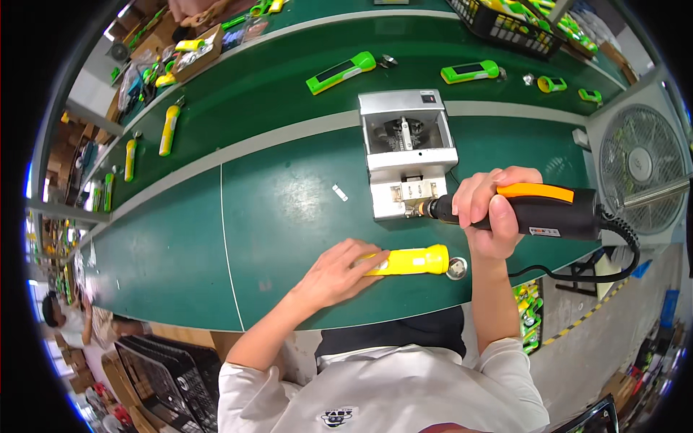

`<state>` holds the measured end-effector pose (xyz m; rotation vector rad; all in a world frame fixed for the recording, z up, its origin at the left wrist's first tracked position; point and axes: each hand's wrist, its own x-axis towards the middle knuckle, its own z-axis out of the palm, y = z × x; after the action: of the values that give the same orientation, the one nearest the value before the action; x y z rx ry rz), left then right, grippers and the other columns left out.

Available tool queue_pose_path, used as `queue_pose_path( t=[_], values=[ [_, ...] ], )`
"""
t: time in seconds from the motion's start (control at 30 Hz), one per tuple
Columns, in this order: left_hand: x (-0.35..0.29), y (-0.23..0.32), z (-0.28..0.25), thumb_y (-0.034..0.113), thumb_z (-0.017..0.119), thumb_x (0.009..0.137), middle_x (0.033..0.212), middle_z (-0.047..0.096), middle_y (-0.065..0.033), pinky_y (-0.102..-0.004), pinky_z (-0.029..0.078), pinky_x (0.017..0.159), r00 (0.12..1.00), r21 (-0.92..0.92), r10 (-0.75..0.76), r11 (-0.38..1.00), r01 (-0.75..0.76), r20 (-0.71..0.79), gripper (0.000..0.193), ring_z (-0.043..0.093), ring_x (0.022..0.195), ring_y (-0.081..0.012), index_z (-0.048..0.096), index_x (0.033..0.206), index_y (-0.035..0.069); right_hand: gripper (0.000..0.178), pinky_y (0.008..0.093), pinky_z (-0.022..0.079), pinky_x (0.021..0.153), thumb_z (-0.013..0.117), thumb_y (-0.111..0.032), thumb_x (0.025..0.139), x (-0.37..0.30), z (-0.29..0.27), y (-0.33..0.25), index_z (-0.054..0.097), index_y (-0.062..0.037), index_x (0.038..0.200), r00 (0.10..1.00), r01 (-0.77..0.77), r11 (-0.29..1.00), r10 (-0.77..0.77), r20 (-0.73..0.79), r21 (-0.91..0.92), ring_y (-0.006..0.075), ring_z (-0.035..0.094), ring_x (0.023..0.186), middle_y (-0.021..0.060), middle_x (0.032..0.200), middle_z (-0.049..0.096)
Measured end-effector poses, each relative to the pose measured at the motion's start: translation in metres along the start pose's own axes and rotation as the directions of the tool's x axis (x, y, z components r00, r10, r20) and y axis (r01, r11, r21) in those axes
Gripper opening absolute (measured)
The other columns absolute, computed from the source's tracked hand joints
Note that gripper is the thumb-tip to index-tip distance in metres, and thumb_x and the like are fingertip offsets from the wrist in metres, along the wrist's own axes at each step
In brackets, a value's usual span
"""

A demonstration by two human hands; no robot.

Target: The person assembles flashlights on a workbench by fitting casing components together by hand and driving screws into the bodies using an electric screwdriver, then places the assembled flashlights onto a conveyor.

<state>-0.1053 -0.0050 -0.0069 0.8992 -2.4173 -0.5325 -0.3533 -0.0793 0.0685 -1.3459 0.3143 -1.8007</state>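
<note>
My right hand is wrapped round a black electric screwdriver with an orange lever and a coiled cord. The screwdriver lies almost level, its tip at the front outlet of a silver screw feeder. Whether a screw sits on the tip is too small to tell. Close to the table's front edge, my left hand holds the left end of a yellow flashlight lying on its side. A round silver reflector sits just off the flashlight's right end. The fingers hide the flashlight's left end.
A small white piece lies left of the feeder. Beyond it, a green belt carries green flashlights and yellow ones. A fan stands at the right, a black basket at the back. A person sits far left.
</note>
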Motion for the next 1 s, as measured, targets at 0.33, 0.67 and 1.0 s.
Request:
queue_pose_path(
  t=[0.33, 0.67, 1.0],
  values=[
    [0.002, -0.024, 0.004, 0.018, 0.080, 0.085, 0.110, 0.070, -0.0081, -0.0393, 0.055, 0.083, 0.976, -0.127, -0.138, 0.985, 0.118, -0.166, 0.033, 0.066, 0.096, -0.0275, 0.071, 0.113, 0.004, 0.029, 0.0269, 0.053, 0.055, 0.066, 0.000, 0.090, 0.003, 0.013, 0.006, 0.051, 0.0032, 0.114, 0.981, 0.060, 0.988, -0.032, 0.190, -0.143, 0.0121, 0.060, 0.057, 0.0084, 0.069, 0.061],
    [-0.008, -0.032, -0.017, 0.016, 0.085, 0.079, 0.113, 0.068, -0.0097, -0.0401, 0.057, 0.084, 0.989, -0.120, -0.085, 0.990, 0.070, -0.121, 0.040, 0.065, 0.101, -0.0287, 0.071, 0.116, 0.005, 0.024, 0.0277, 0.045, 0.044, 0.066, -0.002, 0.091, 0.027, 0.028, 0.012, 0.052, 0.0027, 0.109, 0.960, -0.227, 0.971, 0.237, 0.149, -0.078, 0.0116, 0.053, 0.049, 0.0048, 0.066, 0.055],
    [0.002, -0.023, 0.004, 0.012, 0.086, 0.077, 0.114, 0.070, -0.0103, -0.0416, 0.054, 0.090, 0.979, -0.163, -0.114, 0.983, 0.086, -0.169, 0.054, 0.064, 0.102, -0.0293, 0.064, 0.126, 0.001, 0.024, 0.0298, 0.037, 0.040, 0.060, -0.013, 0.090, 0.043, 0.022, 0.015, 0.050, -0.0006, 0.108, 0.869, -0.481, 0.877, 0.480, 0.118, -0.022, 0.0130, 0.040, 0.040, 0.0030, 0.055, 0.043]
  ],
)
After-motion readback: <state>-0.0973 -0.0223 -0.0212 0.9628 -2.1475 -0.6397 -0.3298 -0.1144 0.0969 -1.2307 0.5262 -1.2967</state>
